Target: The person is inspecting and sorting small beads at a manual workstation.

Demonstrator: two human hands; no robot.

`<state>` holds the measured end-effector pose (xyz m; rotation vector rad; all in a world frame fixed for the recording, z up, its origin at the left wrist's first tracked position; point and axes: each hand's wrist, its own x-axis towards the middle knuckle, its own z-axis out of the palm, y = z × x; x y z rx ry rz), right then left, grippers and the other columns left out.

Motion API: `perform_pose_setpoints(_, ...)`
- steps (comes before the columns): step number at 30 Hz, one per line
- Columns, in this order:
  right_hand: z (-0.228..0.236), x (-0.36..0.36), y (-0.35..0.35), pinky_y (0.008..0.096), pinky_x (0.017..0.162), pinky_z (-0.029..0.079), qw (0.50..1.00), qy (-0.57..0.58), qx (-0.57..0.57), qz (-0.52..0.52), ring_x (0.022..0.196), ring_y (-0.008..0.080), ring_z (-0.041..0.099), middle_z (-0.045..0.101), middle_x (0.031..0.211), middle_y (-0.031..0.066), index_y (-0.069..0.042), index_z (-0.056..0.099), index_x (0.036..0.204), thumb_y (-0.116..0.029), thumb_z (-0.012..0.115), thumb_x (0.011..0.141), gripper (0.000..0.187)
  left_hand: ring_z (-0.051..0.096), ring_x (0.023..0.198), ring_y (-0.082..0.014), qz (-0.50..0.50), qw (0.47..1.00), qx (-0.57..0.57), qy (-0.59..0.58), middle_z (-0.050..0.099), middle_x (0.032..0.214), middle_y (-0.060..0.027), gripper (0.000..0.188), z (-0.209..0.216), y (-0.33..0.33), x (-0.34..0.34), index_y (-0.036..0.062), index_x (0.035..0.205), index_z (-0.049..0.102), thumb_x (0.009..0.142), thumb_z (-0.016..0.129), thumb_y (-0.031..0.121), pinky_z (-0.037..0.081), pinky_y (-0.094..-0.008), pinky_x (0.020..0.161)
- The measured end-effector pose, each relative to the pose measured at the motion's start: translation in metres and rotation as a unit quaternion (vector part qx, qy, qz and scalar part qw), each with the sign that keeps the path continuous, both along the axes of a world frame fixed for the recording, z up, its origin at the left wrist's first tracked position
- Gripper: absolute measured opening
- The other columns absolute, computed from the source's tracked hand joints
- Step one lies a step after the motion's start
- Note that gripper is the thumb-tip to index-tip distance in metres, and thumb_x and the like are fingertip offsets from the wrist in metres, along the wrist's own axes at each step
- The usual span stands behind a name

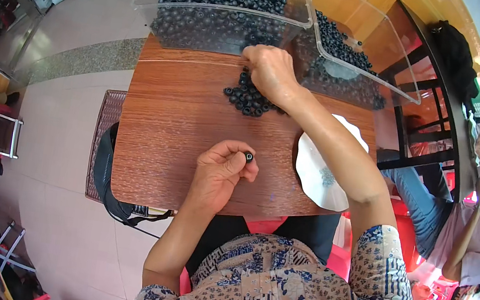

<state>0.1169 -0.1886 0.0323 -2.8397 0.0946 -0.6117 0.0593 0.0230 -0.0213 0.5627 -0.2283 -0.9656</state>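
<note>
Pinching a black ring, the left hand curls; the right hand reaches forward, finger closure unclear.

In the left hand, a smooth, black, plastic-looking ring-shaped piece; beneath it, softly glossy reddish-brown wood-grain tabletop; to its right, shiny white scalloped dish; beyond the right hand, clear plastic bin!
</note>
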Motion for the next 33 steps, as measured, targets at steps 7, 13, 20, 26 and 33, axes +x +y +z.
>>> perform_pose_setpoints(7, -0.018, 0.017, -0.004, 0.044, 0.063, 0.051, 0.994, 0.031, -0.104, 0.024, 0.074, 0.0365, 0.064, 0.065, 0.076, 0.0189, -0.003, 0.067, 0.074, -0.003, 0.06, 0.068, 0.009, 0.061, 0.073, -0.0183, -0.011, 1.0, -0.006, 0.007, 0.064, 0.084, -0.0122, 0.019, -0.001, 0.0, -0.001, -0.0038, 0.101, 0.06, 0.088, 0.061, 0.01, 0.05, -0.0283, 0.067)
perform_pose_setpoints(13, -0.026, 0.025, -0.003, 0.0456, 0.063, 0.05, 0.991, 0.042, -0.122, 0.021, 0.074, 0.0386, 0.063, 0.064, 0.079, 0.0211, -0.002, 0.065, 0.07, 0.001, 0.058, 0.065, 0.009, 0.061, 0.072, -0.0184, -0.003, 1.0, -0.014, 0.013, 0.064, 0.083, -0.0124, 0.019, -0.002, 0.001, -0.004, -0.0037, 0.1, 0.06, 0.088, 0.061, 0.01, 0.05, -0.0286, 0.067)
perform_pose_setpoints(20, -0.001, -0.003, 0.015, 0.0449, 0.063, 0.048, 0.995, -0.042, -0.084, 0.038, 0.073, 0.0353, 0.06, 0.059, 0.073, 0.0181, 0.0, 0.062, 0.071, 0.0, 0.059, 0.067, 0.005, 0.061, 0.072, -0.0186, 0.004, 1.0, -0.007, 0.019, 0.064, 0.082, -0.0122, 0.017, 0.002, 0.002, -0.006, -0.0028, 0.1, 0.061, 0.088, 0.06, 0.01, 0.05, -0.0291, 0.066)
perform_pose_setpoints(26, 0.03, -0.075, 0.036, 0.0244, 0.065, 0.045, 0.931, 0.022, 0.362, 0.037, 0.07, 0.0089, 0.055, 0.061, 0.077, 0.0034, -0.001, 0.066, 0.084, 0.0, 0.068, 0.075, 0.009, 0.06, 0.07, -0.0191, 0.015, 1.0, 0.007, 0.024, 0.062, 0.079, -0.0111, 0.015, -0.004, -0.001, -0.003, -0.0029, 0.1, 0.06, 0.089, 0.058, 0.008, 0.049, -0.0301, 0.065)
perform_pose_setpoints(33, 0.042, -0.152, 0.059, 0.0187, 0.064, 0.044, 0.805, 0.013, 0.593, -0.012, 0.069, 0.0055, 0.055, 0.064, 0.079, 0.0001, -0.001, 0.067, 0.085, 0.004, 0.069, 0.075, 0.011, 0.056, 0.065, -0.0186, 0.011, 1.0, -0.016, 0.023, 0.061, 0.078, -0.0109, 0.017, 0.005, -0.006, -0.014, -0.0031, 0.099, 0.059, 0.089, 0.06, 0.011, 0.047, -0.032, 0.063)
